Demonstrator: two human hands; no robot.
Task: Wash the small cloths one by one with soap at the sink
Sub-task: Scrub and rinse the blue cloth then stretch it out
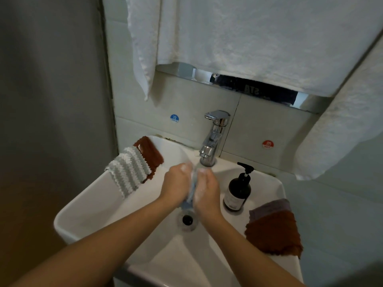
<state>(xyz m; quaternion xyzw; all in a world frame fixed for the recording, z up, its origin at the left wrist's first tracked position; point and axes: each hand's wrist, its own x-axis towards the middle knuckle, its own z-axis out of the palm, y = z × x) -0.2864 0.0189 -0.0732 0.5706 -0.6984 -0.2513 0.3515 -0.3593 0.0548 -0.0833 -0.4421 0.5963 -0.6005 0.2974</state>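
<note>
Blue round sticker (174,118) on wall tile left of tap: "COLD". Red round sticker (267,144) on tile right of tap: "HOT". Dark item (253,91) in mirror strip under hanging towel: mirrored letters, apparently "BTS". Label on dark pump bottle (237,192): too small to read.

Open basin (99,206) front-left; tap (211,146) overhead, soap bottle (238,189) & cloth piles (273,230) crowding rt rim.

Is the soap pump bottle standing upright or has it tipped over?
Upright. The dark soap pump bottle stands on its base on the sink rim, right of the tap, pump head on top.
</note>
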